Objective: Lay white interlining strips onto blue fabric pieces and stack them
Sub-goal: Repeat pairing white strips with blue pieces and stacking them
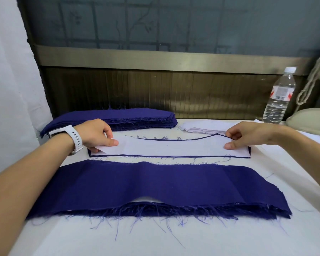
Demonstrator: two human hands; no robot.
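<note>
Pinching one white interlining strip [174, 147] — left grip [95, 133], right grip [248, 134], an end each — between two blue stacks [118, 117] [146, 185].

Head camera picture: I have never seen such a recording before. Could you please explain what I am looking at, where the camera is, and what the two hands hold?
No machine here, only a person working. The one picture comes from a camera worn on the head, looking forward and down, so both arms enter from below. The left hand, with a white watch at the wrist, and the right hand each pinch one end of a white interlining strip. It lies on a blue fabric piece, of which only the edges show. On the table, nearer the person, lies a frayed blue stack. A second blue stack lies far left, a pile of white strips to its right, and a water bottle stands far right.
</note>
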